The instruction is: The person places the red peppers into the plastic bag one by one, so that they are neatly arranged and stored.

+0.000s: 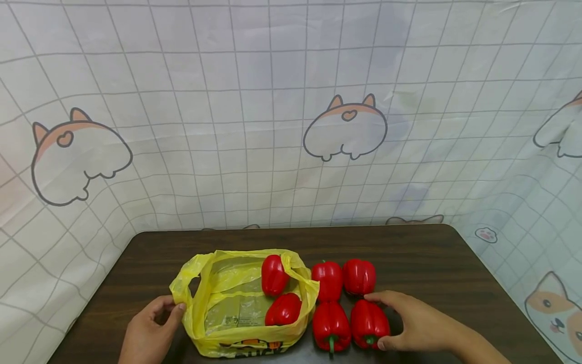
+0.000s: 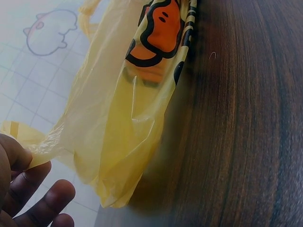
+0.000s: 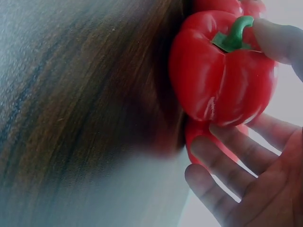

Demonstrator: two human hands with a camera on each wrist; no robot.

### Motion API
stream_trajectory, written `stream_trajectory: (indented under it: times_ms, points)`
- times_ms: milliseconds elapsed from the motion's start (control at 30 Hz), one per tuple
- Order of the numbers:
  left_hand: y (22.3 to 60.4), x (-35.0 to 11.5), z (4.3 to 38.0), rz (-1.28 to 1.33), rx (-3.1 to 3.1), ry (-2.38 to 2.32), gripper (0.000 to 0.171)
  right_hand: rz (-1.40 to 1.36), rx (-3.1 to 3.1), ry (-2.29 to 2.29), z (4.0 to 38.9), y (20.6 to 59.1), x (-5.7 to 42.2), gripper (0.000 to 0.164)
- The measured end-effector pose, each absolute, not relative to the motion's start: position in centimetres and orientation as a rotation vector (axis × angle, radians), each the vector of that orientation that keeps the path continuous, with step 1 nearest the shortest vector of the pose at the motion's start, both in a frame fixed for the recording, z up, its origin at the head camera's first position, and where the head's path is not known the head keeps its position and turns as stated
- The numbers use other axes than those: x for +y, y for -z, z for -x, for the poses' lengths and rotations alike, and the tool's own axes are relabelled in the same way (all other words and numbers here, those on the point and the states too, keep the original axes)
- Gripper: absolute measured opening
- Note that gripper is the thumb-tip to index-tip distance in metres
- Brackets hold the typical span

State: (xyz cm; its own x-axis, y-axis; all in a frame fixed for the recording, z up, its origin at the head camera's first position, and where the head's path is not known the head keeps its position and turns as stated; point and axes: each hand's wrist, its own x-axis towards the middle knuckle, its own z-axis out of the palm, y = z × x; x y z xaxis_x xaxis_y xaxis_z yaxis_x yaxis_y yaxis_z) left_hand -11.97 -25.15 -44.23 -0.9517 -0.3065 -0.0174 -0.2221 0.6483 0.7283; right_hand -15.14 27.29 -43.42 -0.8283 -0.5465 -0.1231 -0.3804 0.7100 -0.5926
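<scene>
A yellow plastic bag (image 1: 250, 337) lies with its mouth spread wide. Inside it are one red bell pepper (image 1: 275, 275) toward the back and another bell pepper (image 1: 284, 309) toward the front. My left hand (image 1: 152, 323) pinches the bag's left handle between thumb and fingers; in the left wrist view the plastic (image 2: 102, 137) stretches away from the fingertips. My right hand (image 1: 416, 321) spans the front right bell pepper (image 1: 369, 323), thumb by its green stem (image 3: 234, 35) and fingers on the opposite side. The pepper stands close over the table among its neighbours.
Three more bell peppers sit beside the bag: a front left pepper (image 1: 331, 326), a back left pepper (image 1: 327, 278) and a back right pepper (image 1: 359, 276). The dark wooden table (image 1: 432, 263) ends at a patterned cloth backdrop (image 1: 254, 151).
</scene>
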Motion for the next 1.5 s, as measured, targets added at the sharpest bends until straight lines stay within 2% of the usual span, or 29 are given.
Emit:
stream_trajectory:
  times_ms: [467, 1000, 1500]
  points:
    - [44.3, -25.1, 12.0, -0.425, -2.743, 1.203, 0.040, 0.752, 2.733, 0.776, 15.1, 43.1, 27.2, 0.073]
    - [44.3, -25.0, 11.9, -0.418, -2.734, 1.214, 0.039, 0.791, 2.878, 0.852, 15.6, 39.4, 26.3, 0.076]
    - [44.5, -25.0, 12.3, -0.440, -2.761, 1.213, 0.047, 0.899, 2.952, 0.885, 16.4, 37.3, 24.4, 0.079]
